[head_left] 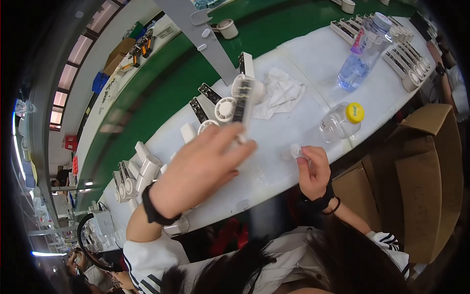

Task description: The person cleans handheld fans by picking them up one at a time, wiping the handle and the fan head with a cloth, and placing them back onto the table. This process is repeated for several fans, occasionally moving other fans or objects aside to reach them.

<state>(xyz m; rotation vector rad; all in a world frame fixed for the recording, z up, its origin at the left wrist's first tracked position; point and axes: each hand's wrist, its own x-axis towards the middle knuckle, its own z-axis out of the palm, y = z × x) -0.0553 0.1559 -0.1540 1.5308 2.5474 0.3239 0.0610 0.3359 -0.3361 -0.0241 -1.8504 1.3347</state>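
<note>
My left hand reaches over the middle of the table, smeared by motion. Its fingers are closed at the lower end of a white part with a dark circuit board, which looks like an open handheld-fan body. That part is blurred, and the hand hides its lower end. Closer to the table's near edge, my right hand pinches a small whitish, partly see-through round piece between thumb and fingers. Beyond my left hand lie white handheld fans with round grilles and bare circuit boards in their handles.
A crumpled white cloth lies past the hands. A clear jar with a yellow lid and a water bottle stand to the right. More fans are grouped at left. A grey post rises behind; a cardboard box sits right.
</note>
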